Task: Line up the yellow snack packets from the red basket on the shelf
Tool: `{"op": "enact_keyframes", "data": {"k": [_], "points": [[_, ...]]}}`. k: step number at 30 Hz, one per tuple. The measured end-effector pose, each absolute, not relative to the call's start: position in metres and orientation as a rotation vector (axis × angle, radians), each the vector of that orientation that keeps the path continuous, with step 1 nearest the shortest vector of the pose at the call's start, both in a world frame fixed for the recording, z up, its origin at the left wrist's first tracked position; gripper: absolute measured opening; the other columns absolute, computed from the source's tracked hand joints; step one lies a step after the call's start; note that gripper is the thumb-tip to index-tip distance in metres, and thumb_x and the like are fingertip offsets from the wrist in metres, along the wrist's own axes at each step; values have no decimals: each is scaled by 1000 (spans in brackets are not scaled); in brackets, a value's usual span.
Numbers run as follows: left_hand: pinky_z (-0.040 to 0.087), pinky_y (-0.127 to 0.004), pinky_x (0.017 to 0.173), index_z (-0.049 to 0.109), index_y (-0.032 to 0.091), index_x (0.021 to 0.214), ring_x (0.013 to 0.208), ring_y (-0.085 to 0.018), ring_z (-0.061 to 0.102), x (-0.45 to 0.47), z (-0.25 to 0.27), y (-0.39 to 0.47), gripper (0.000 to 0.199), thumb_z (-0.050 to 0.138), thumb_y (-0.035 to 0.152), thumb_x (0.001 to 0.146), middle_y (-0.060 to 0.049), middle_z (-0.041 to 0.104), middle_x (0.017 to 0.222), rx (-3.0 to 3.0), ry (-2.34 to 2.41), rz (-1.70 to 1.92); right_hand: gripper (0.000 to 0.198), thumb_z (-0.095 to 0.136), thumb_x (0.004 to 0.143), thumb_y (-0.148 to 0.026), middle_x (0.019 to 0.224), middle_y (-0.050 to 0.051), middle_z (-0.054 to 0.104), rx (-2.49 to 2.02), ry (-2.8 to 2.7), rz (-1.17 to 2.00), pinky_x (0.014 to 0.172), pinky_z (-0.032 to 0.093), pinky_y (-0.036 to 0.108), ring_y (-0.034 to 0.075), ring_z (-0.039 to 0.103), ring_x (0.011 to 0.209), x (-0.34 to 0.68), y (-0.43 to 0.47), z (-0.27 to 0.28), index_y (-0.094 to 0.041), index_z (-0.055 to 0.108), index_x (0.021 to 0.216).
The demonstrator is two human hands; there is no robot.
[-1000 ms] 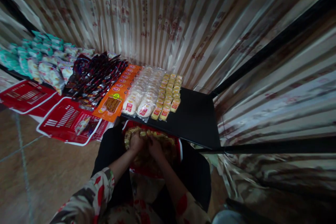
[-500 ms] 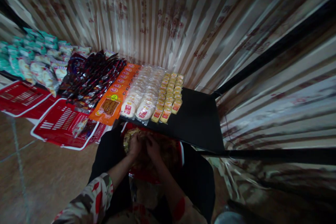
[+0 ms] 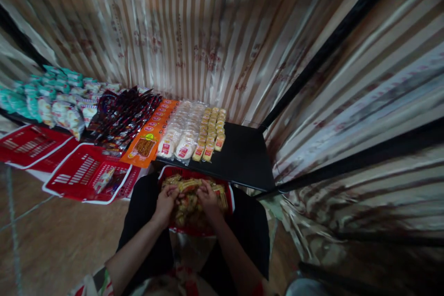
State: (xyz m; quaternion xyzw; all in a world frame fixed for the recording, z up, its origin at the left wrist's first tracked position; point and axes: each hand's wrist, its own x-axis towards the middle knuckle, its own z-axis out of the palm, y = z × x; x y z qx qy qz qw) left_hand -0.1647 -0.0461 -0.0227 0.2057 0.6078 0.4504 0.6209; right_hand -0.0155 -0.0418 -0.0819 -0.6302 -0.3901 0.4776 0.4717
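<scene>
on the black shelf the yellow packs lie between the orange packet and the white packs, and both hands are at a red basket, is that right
Not quite: in the head view, the white packs lie between the orange packet and the yellow packs. The left hand and right hand are at a red basket, as you say.

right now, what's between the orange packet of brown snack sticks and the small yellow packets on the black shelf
In the head view, two rows of round white snacks in clear wrappers lie between the orange packet and the yellow packets.
</scene>
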Motion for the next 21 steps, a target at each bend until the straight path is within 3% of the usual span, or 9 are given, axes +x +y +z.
{"op": "enact_keyframes", "data": {"k": [6, 12, 15, 18, 21], "points": [[43, -16, 49, 51, 15, 78, 53, -9, 62, -163, 16, -59, 7, 50, 8, 82, 0, 63, 63, 227, 1240, 999, 43, 63, 63, -44, 88, 4, 68, -1387, -861, 1359, 61, 49, 26, 16, 63, 71, -10, -52, -48, -22, 64, 100], [44, -15, 46, 53, 13, 80, 50, -9, 62, -159, 32, -64, 3, 55, 10, 80, 0, 61, 60, 278, 1212, 964, 43, 69, 59, -48, 64, -1, 61, -1413, -818, 1380, 46, 33, 20, 11, 51, 53, 2, -63, -14, -19, 65, 90], [45, -15, 49, 56, 14, 82, 55, -9, 63, -157, 35, -68, 4, 57, 13, 79, 0, 63, 69, 319, 1169, 981, 38, 68, 58, -48, 60, -2, 58, -1428, -845, 1329, 45, 29, 19, 10, 49, 52, 7, -68, -3, -19, 64, 82], [41, -15, 46, 58, 15, 88, 60, -9, 64, -154, 35, -70, 16, 65, 20, 74, -3, 66, 82, 441, 1150, 978, 36, 69, 57, -47, 62, -2, 58, -1447, -855, 1324, 46, 31, 19, 10, 51, 54, 8, -76, 0, -19, 61, 78], [35, -15, 42, 57, 14, 91, 56, -9, 60, -149, 32, -70, 31, 72, 26, 66, -2, 66, 76, 616, 1178, 997, 34, 68, 58, -46, 60, -4, 55, -1445, -878, 1370, 45, 31, 18, 9, 51, 52, 6, -85, -6, -19, 56, 75]]}}
